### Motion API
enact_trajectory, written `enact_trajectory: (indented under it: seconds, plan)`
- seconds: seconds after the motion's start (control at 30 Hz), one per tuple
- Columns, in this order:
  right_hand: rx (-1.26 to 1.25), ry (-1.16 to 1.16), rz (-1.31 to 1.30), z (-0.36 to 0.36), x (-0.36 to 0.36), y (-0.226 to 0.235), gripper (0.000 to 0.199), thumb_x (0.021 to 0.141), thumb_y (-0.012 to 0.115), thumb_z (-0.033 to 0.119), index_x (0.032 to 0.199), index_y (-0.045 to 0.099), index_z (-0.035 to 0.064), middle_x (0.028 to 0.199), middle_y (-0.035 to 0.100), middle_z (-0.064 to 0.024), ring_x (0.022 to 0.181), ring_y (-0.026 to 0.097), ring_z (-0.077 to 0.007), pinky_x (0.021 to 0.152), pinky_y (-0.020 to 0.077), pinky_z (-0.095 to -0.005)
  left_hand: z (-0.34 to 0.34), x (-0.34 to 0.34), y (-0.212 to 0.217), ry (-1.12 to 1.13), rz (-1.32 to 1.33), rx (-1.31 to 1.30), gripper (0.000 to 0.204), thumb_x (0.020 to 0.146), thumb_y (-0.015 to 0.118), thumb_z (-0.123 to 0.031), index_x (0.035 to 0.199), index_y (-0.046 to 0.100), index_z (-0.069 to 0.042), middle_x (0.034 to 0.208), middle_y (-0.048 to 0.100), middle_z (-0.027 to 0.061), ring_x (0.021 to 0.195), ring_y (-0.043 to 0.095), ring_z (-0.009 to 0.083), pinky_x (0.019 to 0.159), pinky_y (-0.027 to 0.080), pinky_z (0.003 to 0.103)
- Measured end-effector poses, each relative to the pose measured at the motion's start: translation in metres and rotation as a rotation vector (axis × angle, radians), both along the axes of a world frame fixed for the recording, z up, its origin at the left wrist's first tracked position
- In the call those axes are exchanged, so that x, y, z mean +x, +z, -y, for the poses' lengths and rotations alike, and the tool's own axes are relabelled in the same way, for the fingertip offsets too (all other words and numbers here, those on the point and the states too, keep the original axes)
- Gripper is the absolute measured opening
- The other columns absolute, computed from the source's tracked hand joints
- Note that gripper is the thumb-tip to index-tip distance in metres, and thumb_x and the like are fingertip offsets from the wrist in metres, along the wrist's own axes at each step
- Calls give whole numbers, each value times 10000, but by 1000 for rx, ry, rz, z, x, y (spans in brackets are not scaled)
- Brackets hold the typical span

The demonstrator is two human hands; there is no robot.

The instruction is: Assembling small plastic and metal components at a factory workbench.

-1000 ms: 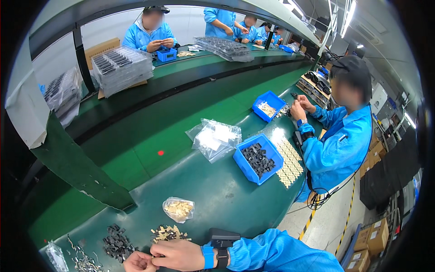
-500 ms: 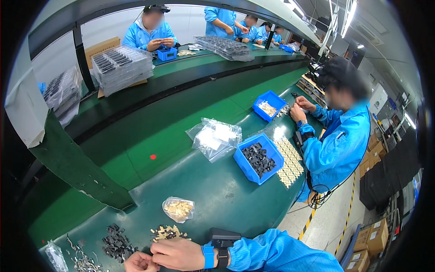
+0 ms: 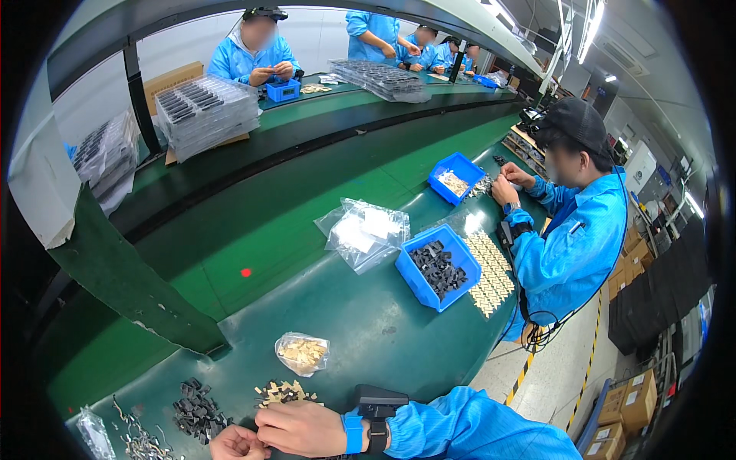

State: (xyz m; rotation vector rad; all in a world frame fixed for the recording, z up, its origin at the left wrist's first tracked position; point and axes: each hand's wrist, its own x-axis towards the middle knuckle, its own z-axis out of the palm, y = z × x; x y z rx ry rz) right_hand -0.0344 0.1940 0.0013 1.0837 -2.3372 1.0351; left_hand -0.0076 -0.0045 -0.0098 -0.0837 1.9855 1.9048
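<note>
My left hand (image 3: 238, 444) and my right hand (image 3: 303, 430) meet at the near edge of the bench, fingers closed together. Whatever they pinch is too small and hidden to name. Just beyond my right hand lies a mixed pile of black and cream-coloured pieces (image 3: 285, 393). To the left of it is a heap of small black parts (image 3: 198, 410), and farther left are thin metal strips (image 3: 142, 440). A clear bag of cream pieces (image 3: 303, 353) rests beyond my hands.
A blue bin of black parts (image 3: 438, 268) stands right of clear plastic bags (image 3: 363, 234), beside a sheet of cream pieces (image 3: 491, 274). A co-worker (image 3: 575, 222) works at the right. A green conveyor belt (image 3: 192, 230) runs beyond the bench; a post (image 3: 130, 284) stands left.
The red spot on the green belt has shifted left and slightly nearer. The co-worker at the right has moved their head. My hands look almost unmoved.
</note>
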Motion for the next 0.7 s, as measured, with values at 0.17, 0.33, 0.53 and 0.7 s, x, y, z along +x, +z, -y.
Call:
enact_trajectory:
  seconds: [0.17, 0.33, 0.53, 0.7]
  plan:
    - [23, -2, -3, 2, 1, -5, 138, 828, 589, 202, 786, 519, 91, 791, 459, -62, 655, 526, -230, 518, 447, -346, -1, 0, 1, -1, 18, 10, 57, 864, 570, 48, 871, 571, -9, 742, 576, 1, 651, 547, 74, 617, 433, 193]
    - [-39, 19, 79, 4, 3, -10, 155, 830, 587, 213, 771, 511, 92, 780, 445, -59, 665, 515, -221, 523, 442, -338, 0, -1, -1, -6, 8, 14, 57, 870, 567, 45, 867, 570, -12, 736, 571, 1, 645, 545, 78, 614, 433, 194]
    - [44, 18, -9, 3, 0, -6, 161, 838, 578, 215, 767, 503, 92, 787, 440, -61, 674, 509, -218, 531, 444, -330, 2, 0, -3, -3, 9, 18, 60, 873, 563, 46, 864, 570, -13, 737, 570, 4, 641, 545, 80, 611, 433, 194]
    - [-14, 29, 26, 4, 1, -10, 164, 844, 574, 215, 768, 500, 91, 789, 439, -64, 674, 509, -221, 534, 445, -330, 1, -1, -1, 2, 18, 23, 53, 876, 563, 42, 867, 575, -9, 741, 577, 4, 641, 548, 78, 610, 434, 192]
